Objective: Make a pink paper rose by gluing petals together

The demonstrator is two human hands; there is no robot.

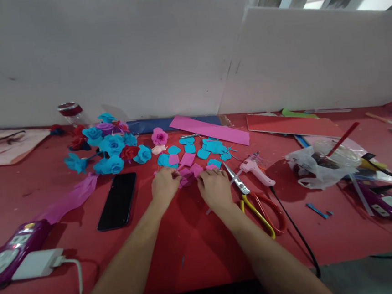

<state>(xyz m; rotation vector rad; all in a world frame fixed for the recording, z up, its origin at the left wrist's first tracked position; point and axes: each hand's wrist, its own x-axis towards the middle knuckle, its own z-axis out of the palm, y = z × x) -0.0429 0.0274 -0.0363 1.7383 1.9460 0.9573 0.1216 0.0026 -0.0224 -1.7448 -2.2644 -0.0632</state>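
Observation:
Pink paper petals (186, 177) lie in a small cluster between my two hands on the red tabletop. My left hand (165, 186) is closed, thumb and fingers pinching at the left edge of the cluster. Curled over the right edge of it, my right hand (216, 188) has its fingertips closed on pink paper. How many petals each hand grips is hidden. Just beyond are loose blue paper petals (213, 146) and a finished pink paper flower (159, 136). Scissors (242, 186) with red and yellow handles lie beside my right hand, near a pink glue gun (257, 171).
A bunch of paper flowers (112, 145) and a black phone (117, 201) are to the left. Behind the petals lies a pink paper strip (211, 130). A cup in a plastic bag (324, 163) stands right. Purple power strips (19, 247) sit at both sides; a white partition (106, 59) rises behind.

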